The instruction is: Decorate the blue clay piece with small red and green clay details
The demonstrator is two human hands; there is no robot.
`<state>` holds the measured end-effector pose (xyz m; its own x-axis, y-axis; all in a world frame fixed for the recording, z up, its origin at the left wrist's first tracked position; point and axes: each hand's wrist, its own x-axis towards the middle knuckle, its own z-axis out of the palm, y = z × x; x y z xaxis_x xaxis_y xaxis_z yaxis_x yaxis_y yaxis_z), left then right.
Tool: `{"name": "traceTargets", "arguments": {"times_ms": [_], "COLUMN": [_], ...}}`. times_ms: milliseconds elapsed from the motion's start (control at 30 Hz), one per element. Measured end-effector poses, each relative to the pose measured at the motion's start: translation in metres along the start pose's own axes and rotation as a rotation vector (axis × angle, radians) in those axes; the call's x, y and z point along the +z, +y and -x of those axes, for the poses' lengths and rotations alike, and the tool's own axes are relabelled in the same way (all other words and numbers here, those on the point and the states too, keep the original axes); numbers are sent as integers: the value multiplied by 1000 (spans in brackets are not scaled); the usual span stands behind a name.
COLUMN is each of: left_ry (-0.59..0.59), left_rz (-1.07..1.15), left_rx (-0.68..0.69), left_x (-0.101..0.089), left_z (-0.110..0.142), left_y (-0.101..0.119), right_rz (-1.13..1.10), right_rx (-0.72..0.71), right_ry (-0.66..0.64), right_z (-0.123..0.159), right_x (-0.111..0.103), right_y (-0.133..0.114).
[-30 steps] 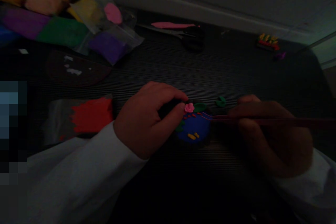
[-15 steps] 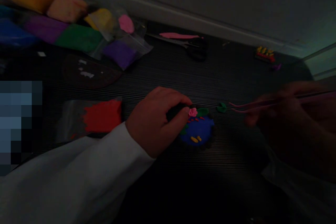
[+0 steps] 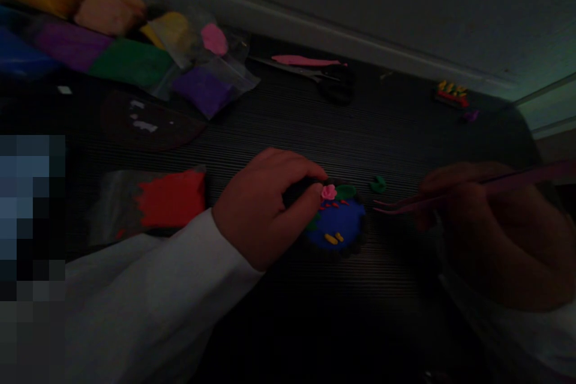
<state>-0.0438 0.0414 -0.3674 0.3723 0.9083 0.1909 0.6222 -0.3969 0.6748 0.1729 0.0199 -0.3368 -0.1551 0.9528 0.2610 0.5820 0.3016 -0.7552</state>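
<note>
A small round clay pond [image 3: 342, 223] with a blue middle and a dark bumpy rim lies on the table. On it are a pink flower [image 3: 329, 192], a green leaf [image 3: 345, 192], small red bits and two yellow pieces. My left hand [image 3: 272, 207] closes its thumb and index finger on the pond's upper left rim, hiding part of it. My right hand [image 3: 490, 231] grips pink tweezers [image 3: 432, 201], whose tips are slightly apart with nothing between them, just right of the pond. Above those tips lies a loose green clay lily pad [image 3: 378, 185].
Bagged red clay [image 3: 173, 199] lies left of my left hand. Farther back are several colored clay bags, including purple [image 3: 204, 91], a dark round mat [image 3: 153, 120] with white scraps, scissors [image 3: 333, 81], a pink strip [image 3: 308, 60] and a yellow-red clay piece [image 3: 451, 93] near the wall.
My right hand has brought the tweezers left and slightly down, from beside the lily pad to near the pond's right rim. My left hand stays at the pond.
</note>
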Motion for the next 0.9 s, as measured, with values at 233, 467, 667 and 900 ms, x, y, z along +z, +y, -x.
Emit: {"name": "traceTargets", "arguments": {"times_ms": [233, 467, 667, 900], "left_ry": [3, 15, 8, 6], "left_rz": [5, -7, -9, -17], "left_rx": [5, 17, 7, 4], "left_x": [1, 2, 1, 1], "left_z": [0, 0, 0, 0], "left_y": [-1, -1, -1, -1], "right_rz": [379, 491, 526, 562], "right_rx": [-214, -370, -381, -382], "right_ry": [-153, -157, -159, -162], "right_z": [-1, -7, -6, -7], "right_x": [5, 10, 11, 14], "right_y": [-3, -8, -6, -6]}}
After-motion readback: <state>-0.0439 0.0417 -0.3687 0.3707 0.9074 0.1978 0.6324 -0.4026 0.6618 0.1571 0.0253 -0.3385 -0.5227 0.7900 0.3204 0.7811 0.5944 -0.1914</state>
